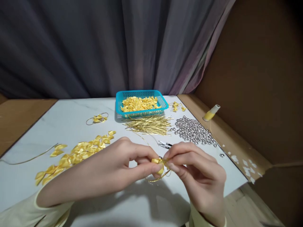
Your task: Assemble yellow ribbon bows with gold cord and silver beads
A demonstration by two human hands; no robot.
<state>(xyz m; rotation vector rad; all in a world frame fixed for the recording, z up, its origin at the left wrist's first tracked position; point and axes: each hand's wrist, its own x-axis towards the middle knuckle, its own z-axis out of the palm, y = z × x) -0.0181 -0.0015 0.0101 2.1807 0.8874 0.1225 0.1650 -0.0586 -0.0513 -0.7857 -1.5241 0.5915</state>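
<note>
Yellow bow (pixel 158 161) — long axis 9-to-3 — is pinched | by left hand (pixel 123 164) from 9 o'clock | by right hand (pixel 196 170) from 3.

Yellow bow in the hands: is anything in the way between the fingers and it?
No, nothing visible is in the way. The left hand and the right hand both pinch the yellow bow directly, with a gold cord looping just under it. The scissors lie apart on the table, beyond the hands.
</note>
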